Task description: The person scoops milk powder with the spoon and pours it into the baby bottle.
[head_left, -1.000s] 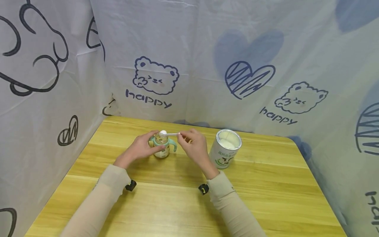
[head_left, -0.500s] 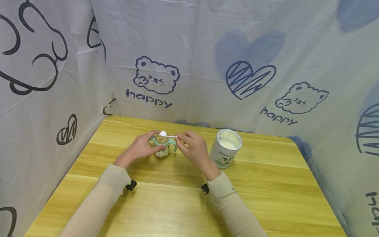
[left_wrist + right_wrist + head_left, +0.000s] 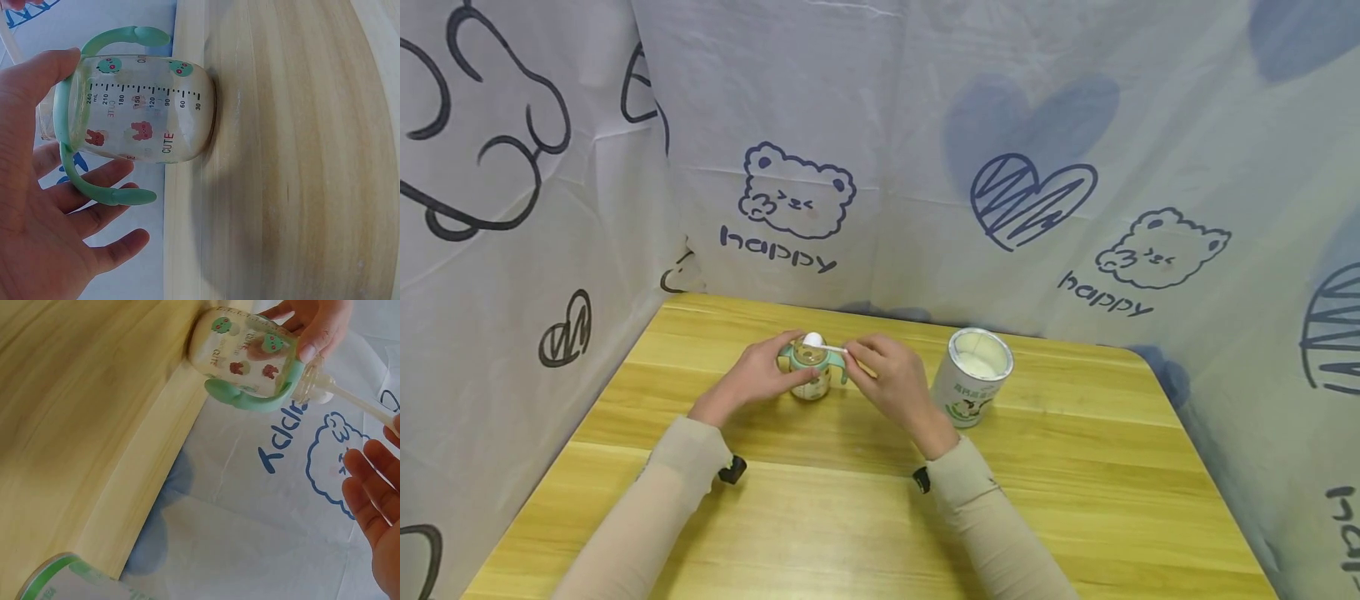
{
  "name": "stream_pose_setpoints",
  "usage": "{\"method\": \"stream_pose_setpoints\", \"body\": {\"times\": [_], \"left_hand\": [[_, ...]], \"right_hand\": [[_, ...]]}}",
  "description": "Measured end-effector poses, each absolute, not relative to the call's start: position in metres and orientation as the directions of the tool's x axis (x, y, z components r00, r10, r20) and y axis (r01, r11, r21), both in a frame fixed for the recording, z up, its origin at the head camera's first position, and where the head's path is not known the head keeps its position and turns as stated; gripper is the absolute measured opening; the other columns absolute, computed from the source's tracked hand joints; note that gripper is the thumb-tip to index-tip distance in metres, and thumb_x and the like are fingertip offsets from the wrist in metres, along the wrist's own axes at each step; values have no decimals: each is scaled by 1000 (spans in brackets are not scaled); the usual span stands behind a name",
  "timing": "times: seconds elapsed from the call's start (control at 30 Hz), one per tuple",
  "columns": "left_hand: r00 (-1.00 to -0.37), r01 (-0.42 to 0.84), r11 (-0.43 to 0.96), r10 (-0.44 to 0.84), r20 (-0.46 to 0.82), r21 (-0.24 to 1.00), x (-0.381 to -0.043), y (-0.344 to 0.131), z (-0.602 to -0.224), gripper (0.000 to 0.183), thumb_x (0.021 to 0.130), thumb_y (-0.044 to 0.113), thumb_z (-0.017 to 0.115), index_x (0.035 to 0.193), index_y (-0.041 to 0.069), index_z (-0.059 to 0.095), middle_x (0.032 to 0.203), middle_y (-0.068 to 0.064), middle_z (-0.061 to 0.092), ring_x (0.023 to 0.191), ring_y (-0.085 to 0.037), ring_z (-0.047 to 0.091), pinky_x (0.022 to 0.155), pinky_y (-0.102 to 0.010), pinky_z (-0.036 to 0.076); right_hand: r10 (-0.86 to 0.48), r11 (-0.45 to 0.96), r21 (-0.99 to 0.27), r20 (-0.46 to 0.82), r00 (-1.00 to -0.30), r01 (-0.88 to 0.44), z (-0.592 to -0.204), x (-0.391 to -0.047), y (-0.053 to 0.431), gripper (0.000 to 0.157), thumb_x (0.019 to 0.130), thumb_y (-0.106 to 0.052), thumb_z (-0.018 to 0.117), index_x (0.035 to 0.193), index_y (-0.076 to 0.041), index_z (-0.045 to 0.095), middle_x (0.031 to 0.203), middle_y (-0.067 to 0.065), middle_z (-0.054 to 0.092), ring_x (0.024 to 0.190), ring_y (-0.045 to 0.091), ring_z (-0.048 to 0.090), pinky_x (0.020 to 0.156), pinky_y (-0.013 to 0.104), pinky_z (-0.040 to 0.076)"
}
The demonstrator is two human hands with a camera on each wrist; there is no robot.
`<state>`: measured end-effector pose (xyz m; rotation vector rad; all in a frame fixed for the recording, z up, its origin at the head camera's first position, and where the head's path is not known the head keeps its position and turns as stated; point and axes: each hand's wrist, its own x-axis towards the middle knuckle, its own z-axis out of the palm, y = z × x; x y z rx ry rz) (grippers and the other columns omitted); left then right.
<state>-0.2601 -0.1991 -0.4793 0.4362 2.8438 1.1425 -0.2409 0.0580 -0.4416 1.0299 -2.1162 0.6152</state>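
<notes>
Now handle-end lower: white plastic scoop [image 3: 817, 342], pinched by right hand [image 3: 891, 379], sits at mouth of clear mint-handled bottle [image 3: 140, 109] (emptying stage, I judge); left hand [image 3: 760, 372] grips bottle, upright on worktop [image 3: 820, 517].

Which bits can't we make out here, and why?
Bowl of the spoon: left wrist, behind the left grip.
Its handle end: head, inside the right grip.
Part of the bottle: head, under the left grip.
Most of the can: right wrist, cut by bottom edge.
The can's small print: head, too small.
</notes>
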Motion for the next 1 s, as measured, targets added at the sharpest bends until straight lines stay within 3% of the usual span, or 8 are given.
{"method": "stream_pose_setpoints", "body": {"times": [0.73, 1.0], "left_hand": [[-962, 233, 696, 268, 56, 679, -261, -199, -479, 89, 93, 55, 75, 160, 7, 42, 151, -25, 57, 138, -45, 56, 115, -62, 46], [-963, 226, 697, 266, 47, 680, -260, -199, -479, 89, 93, 54, 76, 161, 7, 42, 154, -25, 55, 141, -46, 53, 117, -63, 45]], "right_hand": [[-585, 574, 84, 739, -336, -815, -448, -242, 67, 19, 96, -15, 79, 113, -9, 82, 92, 5, 75, 78, 19, 71, 70, 30, 61], [-604, 554, 164, 754, -259, -816, -450, -244, 69, 22, 92, -15, 83, 113, -11, 81, 89, 5, 74, 73, 18, 69, 66, 30, 60]]}}
